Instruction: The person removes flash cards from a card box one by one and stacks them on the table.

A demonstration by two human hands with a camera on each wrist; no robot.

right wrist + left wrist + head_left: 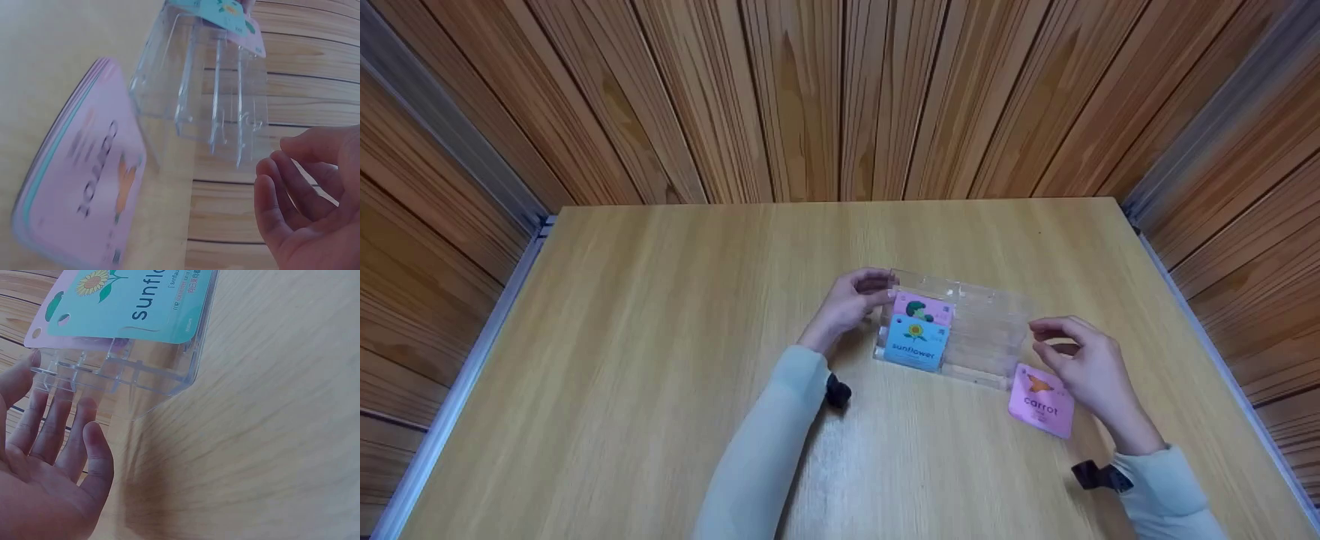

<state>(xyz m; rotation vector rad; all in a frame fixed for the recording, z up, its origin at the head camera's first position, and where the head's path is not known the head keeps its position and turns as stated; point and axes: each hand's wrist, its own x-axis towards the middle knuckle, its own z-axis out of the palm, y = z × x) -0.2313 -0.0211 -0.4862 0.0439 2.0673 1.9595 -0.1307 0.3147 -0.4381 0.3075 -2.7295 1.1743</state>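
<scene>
A clear plastic card rack (986,334) with stepped tiers stands on the table. In its left part, a blue sunflower card (916,343) stands in front of a pink card (924,306) with a green picture, partly covered. My left hand (851,304) holds the rack's left end, thumb on the near side and fingers behind the plastic (62,439). My right hand (1084,364) hovers by the rack's right end, fingers loosely bent and holding nothing; a gap to the plastic shows in the right wrist view (309,197). Below it lies a stack of cards, a pink carrot card (1041,401) on top.
The wooden table (675,322) runs back to a wood-plank wall (802,105). Metal rails (457,382) edge the sides. A dark wrist device (838,392) sits at the left cuff, another (1101,476) at the right.
</scene>
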